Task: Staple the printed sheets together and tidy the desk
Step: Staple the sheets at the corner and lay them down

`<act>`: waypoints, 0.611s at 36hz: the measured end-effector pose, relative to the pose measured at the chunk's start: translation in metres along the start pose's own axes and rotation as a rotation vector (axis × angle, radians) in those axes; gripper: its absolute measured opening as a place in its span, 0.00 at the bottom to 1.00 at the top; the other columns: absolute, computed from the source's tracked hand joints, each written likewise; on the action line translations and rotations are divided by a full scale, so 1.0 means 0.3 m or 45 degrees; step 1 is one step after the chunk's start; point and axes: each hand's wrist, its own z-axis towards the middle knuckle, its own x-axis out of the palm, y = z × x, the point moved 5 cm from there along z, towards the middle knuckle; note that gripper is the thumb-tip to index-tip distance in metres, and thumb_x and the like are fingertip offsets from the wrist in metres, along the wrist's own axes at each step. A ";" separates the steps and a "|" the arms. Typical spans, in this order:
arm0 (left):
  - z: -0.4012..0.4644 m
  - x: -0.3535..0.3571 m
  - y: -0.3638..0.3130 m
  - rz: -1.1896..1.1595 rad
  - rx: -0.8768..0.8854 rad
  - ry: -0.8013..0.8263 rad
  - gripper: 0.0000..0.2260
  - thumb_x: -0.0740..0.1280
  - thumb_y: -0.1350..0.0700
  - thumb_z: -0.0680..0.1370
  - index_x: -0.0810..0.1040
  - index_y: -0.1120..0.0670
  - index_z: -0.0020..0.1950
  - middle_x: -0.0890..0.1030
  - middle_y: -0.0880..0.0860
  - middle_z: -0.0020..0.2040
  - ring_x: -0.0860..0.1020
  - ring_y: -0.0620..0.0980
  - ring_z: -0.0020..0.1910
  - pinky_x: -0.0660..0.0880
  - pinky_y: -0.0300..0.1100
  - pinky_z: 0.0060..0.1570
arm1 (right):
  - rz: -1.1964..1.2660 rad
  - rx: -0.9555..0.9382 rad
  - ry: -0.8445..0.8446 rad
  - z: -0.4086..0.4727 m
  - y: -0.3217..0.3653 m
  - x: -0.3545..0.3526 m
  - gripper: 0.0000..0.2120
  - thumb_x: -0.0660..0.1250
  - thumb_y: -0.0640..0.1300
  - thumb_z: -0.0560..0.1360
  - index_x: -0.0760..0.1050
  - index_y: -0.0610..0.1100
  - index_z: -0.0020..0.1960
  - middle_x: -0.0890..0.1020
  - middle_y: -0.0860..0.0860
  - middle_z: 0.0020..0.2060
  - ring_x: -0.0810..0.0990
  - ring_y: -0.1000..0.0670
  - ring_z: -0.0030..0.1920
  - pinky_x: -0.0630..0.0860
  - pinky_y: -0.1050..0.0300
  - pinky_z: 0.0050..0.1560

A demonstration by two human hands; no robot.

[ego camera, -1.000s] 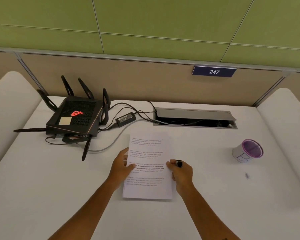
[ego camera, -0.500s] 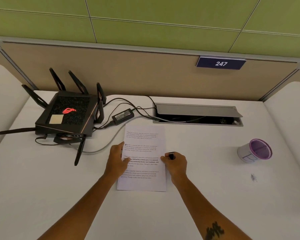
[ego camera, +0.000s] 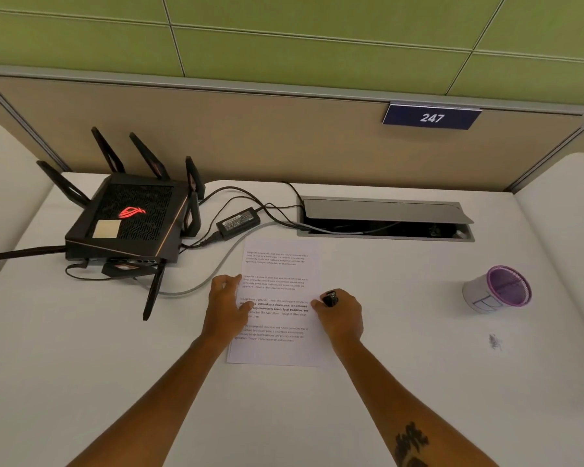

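White desk surface below a beige partition with a green wall above; white printed sheets flat at centre, near a black multi-antenna router at rear left. Left hand loosely curled, fingertips resting on the sheets' left edge, nothing clasped. Right hand at the right edge, closed around a small black object, identity unclear; purple-rimmed white cup on its side, well apart to the right.

Soft, even overhead light, faint shadows, slightly soft focus, and wide-angle bending at the edges.
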 end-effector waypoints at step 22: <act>0.009 -0.001 -0.005 0.020 0.014 -0.033 0.31 0.75 0.53 0.80 0.69 0.52 0.81 0.67 0.55 0.75 0.77 0.58 0.68 0.84 0.51 0.58 | -0.023 0.002 0.004 0.018 0.012 0.000 0.09 0.76 0.54 0.73 0.81 0.52 0.49 0.82 0.57 0.43 0.82 0.50 0.46 0.82 0.51 0.49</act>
